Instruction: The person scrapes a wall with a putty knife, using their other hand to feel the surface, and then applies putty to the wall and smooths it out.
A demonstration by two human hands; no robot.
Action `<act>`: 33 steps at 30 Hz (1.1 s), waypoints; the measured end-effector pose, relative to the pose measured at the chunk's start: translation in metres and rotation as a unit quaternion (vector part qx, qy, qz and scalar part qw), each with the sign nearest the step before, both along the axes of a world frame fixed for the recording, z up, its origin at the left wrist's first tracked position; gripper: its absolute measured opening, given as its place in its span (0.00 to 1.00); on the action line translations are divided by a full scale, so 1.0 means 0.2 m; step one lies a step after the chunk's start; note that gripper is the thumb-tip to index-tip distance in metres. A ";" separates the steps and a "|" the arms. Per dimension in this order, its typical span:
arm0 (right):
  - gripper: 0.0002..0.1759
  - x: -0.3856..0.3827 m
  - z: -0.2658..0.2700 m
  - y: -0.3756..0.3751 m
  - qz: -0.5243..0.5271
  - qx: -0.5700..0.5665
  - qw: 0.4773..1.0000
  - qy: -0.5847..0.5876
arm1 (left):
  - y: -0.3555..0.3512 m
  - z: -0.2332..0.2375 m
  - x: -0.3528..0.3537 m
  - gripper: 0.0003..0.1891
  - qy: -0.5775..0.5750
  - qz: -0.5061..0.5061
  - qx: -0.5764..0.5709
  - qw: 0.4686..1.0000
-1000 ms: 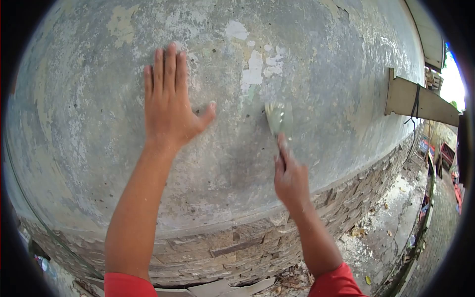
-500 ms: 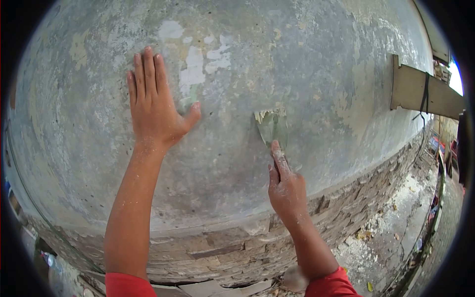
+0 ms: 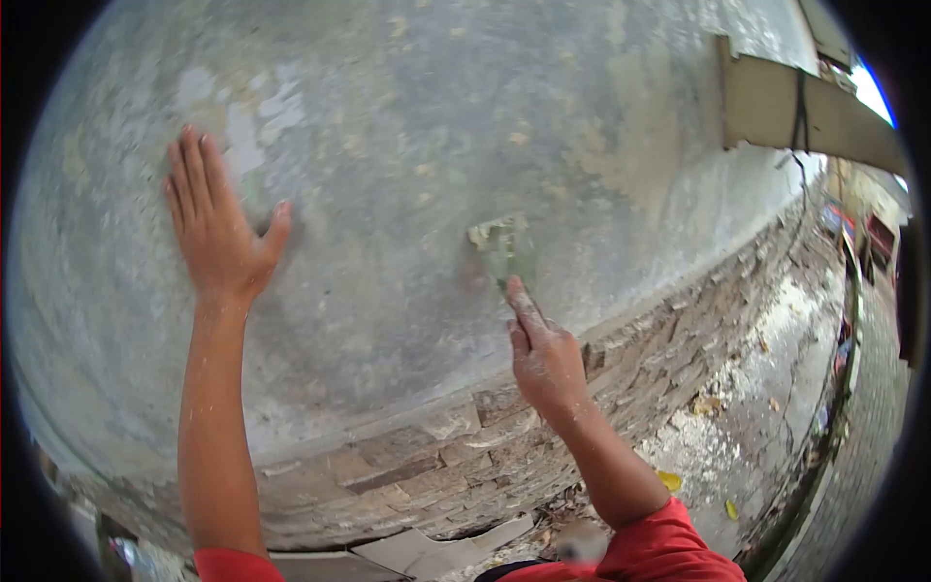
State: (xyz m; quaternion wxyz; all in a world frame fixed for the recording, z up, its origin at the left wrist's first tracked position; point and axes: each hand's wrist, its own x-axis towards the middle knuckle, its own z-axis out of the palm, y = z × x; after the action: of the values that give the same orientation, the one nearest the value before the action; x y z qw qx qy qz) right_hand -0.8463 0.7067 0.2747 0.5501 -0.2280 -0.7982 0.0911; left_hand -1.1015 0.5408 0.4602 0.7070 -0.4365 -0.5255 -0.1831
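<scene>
Grey, weathered plaster covered the wall (image 3: 407,145), mottled with pale patches where paint had come away. The left grip (image 3: 218,233) lay flat against it, fingers spread and pointing up, thumb out to the side, holding nothing. It looked like a brace, taking body weight so the other arm could work freely. A whitish bare patch (image 3: 242,136) showed just above its fingertips.

The right grip (image 3: 545,357), dusted with white powder, was closed round the handle of a scraper (image 3: 504,250). The forefinger (image 3: 522,303) was stretched out along the handle towards the blade, probably to press the edge hard onto the surface and steer it. The blade stood directly above this grip, its edge touching the plaster, with a curl of lifted paint at its upper left corner. The handle itself was hidden inside the fist.

Below both grips ran a course of rough stone (image 3: 436,451) at the foot of the wall. Right of the right grip, the ground (image 3: 766,407) was littered with pale flakes and a yellow scrap (image 3: 669,479). Well above and to the right, a board (image 3: 776,97) jutted from the plaster. Red sleeves (image 3: 669,553) showed at the bottom edge.
</scene>
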 end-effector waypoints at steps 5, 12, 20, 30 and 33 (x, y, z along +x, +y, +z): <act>0.27 0.22 0.28 0.36 -0.045 0.002 0.996 0.081 | 0.29 -0.04 0.22 0.48 -0.017 -0.024 -0.026 0.999; 0.29 0.49 -0.08 0.52 -0.013 -0.109 0.994 0.009 | 0.67 -0.13 0.53 0.48 -0.022 -0.043 -0.021 0.999; 0.32 0.64 0.33 0.80 0.014 -0.067 0.998 -0.018 | 1.04 -0.12 0.84 0.47 -0.046 -0.027 -0.024 0.998; 0.30 0.79 0.12 1.02 0.000 -0.041 0.999 0.008 | 1.08 -0.11 0.85 0.46 -0.010 -0.017 -0.014 1.000; 0.29 0.79 0.38 1.06 0.002 -0.027 0.999 0.037 | 1.07 -0.11 0.86 0.46 -0.010 -0.004 -0.009 1.000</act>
State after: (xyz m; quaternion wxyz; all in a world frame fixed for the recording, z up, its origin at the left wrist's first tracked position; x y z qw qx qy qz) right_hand -0.6886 0.9191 0.3506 0.5729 -0.2379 -0.7748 0.1221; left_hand -0.9303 0.7546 0.4381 0.6968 -0.4433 -0.5325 -0.1855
